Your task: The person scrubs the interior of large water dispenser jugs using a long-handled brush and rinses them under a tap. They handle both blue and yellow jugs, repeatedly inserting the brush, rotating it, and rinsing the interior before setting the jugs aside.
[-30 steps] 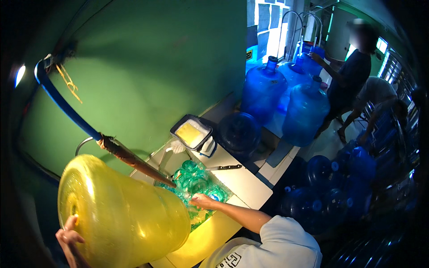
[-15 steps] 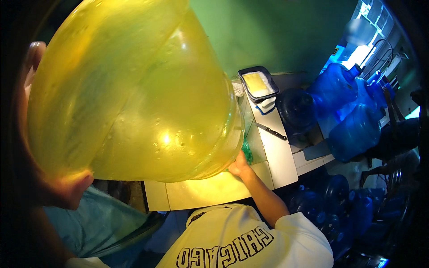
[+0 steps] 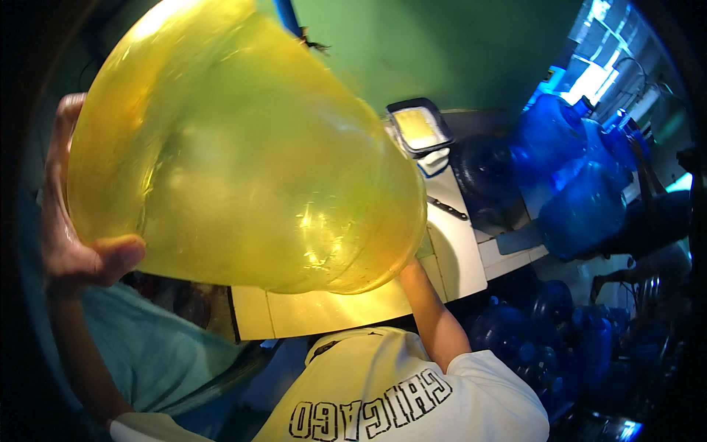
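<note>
A large translucent yellow plastic container [image 3: 243,162] is held up close in front of me, tilted and filling the left half of the view. My left hand [image 3: 70,214] grips it at the left, thumb along the lower edge and fingers up its side. At the lower right of the container, my right forearm [image 3: 434,317] reaches in behind it. The right hand itself is hidden by the container, against its far end. Below lies a white tiled counter [image 3: 324,317], partly covered by the container.
On the counter are a dark tub [image 3: 421,127] with a yellow sponge in white suds, a folded cloth [image 3: 433,162] and a black-handled knife [image 3: 448,208]. Several large blue water jugs [image 3: 582,214] stand at the right, more below. A green wall [image 3: 442,51] rises behind.
The container has turned and its right end has shifted rightward, covering my right hand and a green thing on the counter. My left hand shows more fully.
</note>
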### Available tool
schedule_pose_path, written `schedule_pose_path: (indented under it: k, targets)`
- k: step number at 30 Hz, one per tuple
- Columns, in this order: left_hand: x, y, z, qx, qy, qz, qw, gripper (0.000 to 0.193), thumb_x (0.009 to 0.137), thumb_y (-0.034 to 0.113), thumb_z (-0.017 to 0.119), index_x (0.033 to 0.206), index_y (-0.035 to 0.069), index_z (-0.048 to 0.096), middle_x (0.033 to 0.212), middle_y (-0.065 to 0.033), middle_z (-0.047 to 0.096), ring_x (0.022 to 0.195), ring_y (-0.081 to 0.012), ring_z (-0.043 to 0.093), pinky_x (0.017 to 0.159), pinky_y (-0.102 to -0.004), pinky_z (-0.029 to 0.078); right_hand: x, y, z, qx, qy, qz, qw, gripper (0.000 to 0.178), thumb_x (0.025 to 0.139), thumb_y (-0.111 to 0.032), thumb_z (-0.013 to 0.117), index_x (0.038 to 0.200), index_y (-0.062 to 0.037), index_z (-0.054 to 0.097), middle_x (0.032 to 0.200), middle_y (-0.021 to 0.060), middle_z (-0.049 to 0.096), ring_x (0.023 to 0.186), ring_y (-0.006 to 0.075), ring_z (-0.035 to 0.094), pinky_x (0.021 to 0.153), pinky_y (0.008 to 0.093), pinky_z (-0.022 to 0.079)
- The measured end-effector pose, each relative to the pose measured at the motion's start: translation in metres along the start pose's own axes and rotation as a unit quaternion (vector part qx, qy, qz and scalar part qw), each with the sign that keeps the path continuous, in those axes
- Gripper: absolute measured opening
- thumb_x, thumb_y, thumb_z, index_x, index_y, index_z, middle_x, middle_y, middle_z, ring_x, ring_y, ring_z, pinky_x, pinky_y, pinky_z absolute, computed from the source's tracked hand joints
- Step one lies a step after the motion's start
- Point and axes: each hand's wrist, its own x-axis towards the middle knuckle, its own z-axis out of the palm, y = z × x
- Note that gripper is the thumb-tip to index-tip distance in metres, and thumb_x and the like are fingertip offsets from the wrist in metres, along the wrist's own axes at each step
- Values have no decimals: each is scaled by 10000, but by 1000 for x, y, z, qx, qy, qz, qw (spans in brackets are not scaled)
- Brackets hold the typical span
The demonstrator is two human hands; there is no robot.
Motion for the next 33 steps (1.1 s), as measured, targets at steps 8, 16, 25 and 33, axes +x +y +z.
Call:
schedule_pose_path:
  k: [8,16,25,33]
  targets:
    - [-55,-11,103,-182,156,-78,968,1193,617,584,793,1498,-8,249,1375,-144,431,1261,-272,461,1059,-409,390,-66,-94,-24,-471,148,-184,850,423,994,-342,525,1287,-47,600,1268,66,604,1186,195,554,973,383,481]
    - [-70,32,248,-453,-13,-150,879,1048,668,418,838,1473,-3,315,1362,-174,480,1274,-305,469,1070,-443,373,-186,-216,8,-431,395,-404,704,389,969,-379,489,1144,-70,648,1107,66,628,1044,195,577,927,347,458]
    - [-4,132,386,-252,-221,174,926,883,807,508,715,1491,75,362,1438,-230,451,1387,-411,370,1122,-582,260,-396,-373,242,-747,428,-493,128,314,946,-275,573,1112,-40,698,1110,93,707,1018,209,655,920,346,483]
    - [-34,115,416,-220,-305,166,912,799,856,529,659,1476,105,388,1396,-201,513,1342,-403,428,1106,-579,285,-250,-447,156,-828,367,-421,47,355,835,-320,722,1049,-39,695,1002,160,717,879,334,707,788,411,555]
